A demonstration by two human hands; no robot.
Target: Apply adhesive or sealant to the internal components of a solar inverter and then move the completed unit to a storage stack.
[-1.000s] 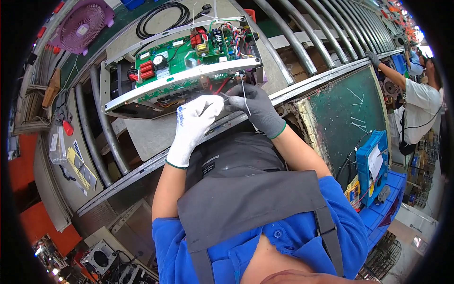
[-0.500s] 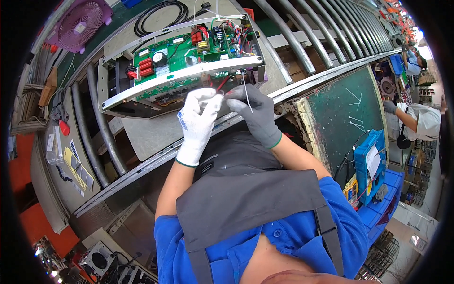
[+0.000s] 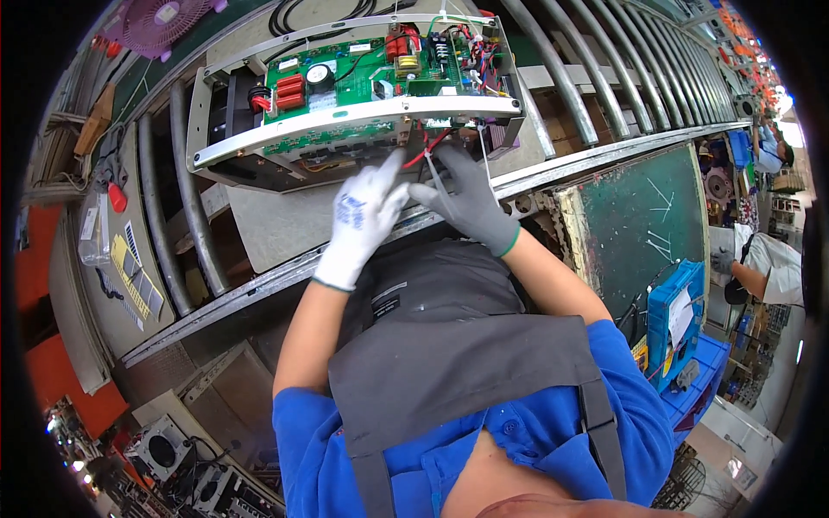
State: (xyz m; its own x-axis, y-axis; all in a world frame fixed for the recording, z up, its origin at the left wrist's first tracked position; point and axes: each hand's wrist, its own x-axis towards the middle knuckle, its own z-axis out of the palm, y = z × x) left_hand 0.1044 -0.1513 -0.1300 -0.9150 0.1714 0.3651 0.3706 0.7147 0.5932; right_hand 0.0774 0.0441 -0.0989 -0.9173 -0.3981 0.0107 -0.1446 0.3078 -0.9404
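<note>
An open metal-framed electronic unit (image 3: pixel 345 112) with green circuit boards lies in front of me. Red wires (image 3: pixel 416 160) come out of its near side, and a white cable tie (image 3: pixel 438 177) sits around them, its tail pointing down toward me. My left hand (image 3: pixel 363 211), in a white glove, has its index finger stretched up to the red wires, thumb apart. My right hand (image 3: pixel 471 194), in a grey glove, closes on the cable tie beside the wires; its fingertips are partly hidden. Another white cable tie (image 3: pixel 485 155) hangs from the frame's right end.
Metal rollers (image 3: pixel 561 82) run off to the right, with more rollers (image 3: pixel 194 207) at left. Loose cable ties (image 3: pixel 661 220) lie on a green board. Beyond are a blue bin (image 3: pixel 675 315) and another person (image 3: pixel 764 263). A purple fan (image 3: pixel 164 22) stands far left.
The white cable tie is now around the red wires. My left index finger has straightened from a pinch, and my right hand has moved up beside the wires. The view has shifted slightly.
</note>
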